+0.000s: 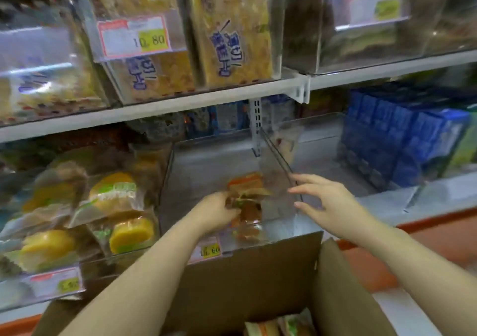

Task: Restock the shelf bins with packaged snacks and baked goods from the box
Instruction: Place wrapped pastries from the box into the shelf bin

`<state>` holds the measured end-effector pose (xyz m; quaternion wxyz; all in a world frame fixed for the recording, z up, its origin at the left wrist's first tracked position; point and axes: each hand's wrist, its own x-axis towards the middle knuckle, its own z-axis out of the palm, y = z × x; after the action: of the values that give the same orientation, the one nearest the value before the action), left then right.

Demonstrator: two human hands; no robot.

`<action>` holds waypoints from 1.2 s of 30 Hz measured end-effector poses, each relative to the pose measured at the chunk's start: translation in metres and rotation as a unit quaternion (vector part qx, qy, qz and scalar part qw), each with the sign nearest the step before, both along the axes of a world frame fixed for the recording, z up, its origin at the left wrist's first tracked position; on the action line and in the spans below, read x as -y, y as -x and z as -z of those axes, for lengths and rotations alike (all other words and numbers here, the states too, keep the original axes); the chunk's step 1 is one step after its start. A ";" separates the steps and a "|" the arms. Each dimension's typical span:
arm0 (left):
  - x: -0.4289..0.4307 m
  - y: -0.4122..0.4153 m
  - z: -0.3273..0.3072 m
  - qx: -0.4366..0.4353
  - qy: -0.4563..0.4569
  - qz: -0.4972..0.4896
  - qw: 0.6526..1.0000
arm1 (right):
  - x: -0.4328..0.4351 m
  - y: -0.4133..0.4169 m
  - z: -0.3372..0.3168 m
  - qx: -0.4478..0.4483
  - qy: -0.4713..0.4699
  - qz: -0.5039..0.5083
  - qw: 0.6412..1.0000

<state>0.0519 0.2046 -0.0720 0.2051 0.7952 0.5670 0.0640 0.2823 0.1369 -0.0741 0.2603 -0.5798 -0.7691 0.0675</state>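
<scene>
Head view: left hand (219, 213) pinches snack packet (249, 196) low inside clear bin (277, 155). Right hand (330, 204) spread wide, holding nothing, by bin's right wall; contact unclear. Best stand packet upright, wall steadied. More packets (281, 326) in box (258, 279). Yellow cakes (116, 201) left, blue cartons (402, 139) right. Box flap crowds bin front.

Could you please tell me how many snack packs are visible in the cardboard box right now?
2. One pack lies at the bottom edge of the view inside the cardboard box; the other pack sits just right of it. More may be hidden below the frame.
</scene>
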 end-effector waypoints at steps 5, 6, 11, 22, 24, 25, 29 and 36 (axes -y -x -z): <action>-0.033 -0.022 0.012 -0.050 0.126 0.068 0.988 | -0.016 -0.017 -0.007 -0.043 -0.003 -0.039 0.998; -0.037 -0.024 0.015 -0.063 0.128 0.077 0.987 | -0.018 -0.018 -0.008 -0.053 -0.005 -0.040 0.998; -0.048 -0.020 0.024 -0.078 0.138 0.052 0.986 | -0.027 -0.014 -0.010 -0.079 -0.017 -0.047 0.996; -0.025 -0.016 0.001 0.160 -0.039 -0.028 0.986 | -0.039 -0.004 -0.024 -0.124 0.022 -0.024 0.992; -0.023 -0.020 -0.013 0.226 -0.098 -0.052 0.968 | -0.044 0.000 -0.026 -0.147 0.041 -0.020 0.988; -0.023 -0.022 -0.018 0.250 -0.116 -0.051 0.960 | -0.048 0.003 -0.026 -0.162 0.050 -0.017 0.985; -0.025 -0.028 -0.027 0.317 -0.106 -0.002 0.943 | -0.061 0.008 -0.024 -0.221 0.077 -0.025 0.972; -0.056 -0.030 -0.021 0.538 -0.040 -0.089 0.837 | -0.082 -0.008 -0.027 -0.485 0.009 -0.029 0.874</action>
<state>0.0817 0.2603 -0.0514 0.4394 0.5890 0.4322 0.5226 0.2900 0.2192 -0.0469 0.5930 -0.4543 -0.5623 0.3547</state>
